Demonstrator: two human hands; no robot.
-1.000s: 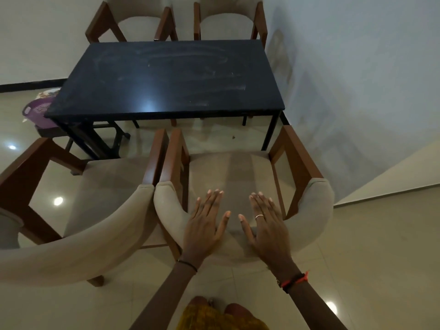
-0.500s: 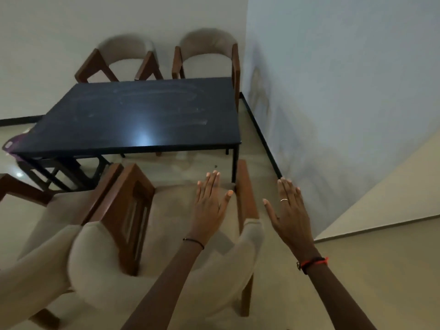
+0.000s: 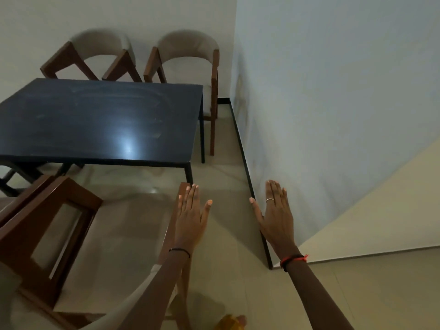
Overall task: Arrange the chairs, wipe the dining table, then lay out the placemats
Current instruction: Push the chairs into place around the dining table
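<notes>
Left hand (image 3: 191, 217), centre frame: flat, fingers spread, grasping nothing, over the right wooden arm of the near armchair (image 3: 100, 253) at lower left. Right hand (image 3: 276, 215), centre right: likewise splayed and empty, above the floor by the black skirting (image 3: 247, 177). Black dining table (image 3: 100, 120), left centre, bare and smeared; two armchairs (image 3: 188, 58) behind it at upper frame.

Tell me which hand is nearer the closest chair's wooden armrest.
Left. The left hand hovers flat over the chair's right armrest; the right hand is open over bare floor, nearer the wall.
</notes>
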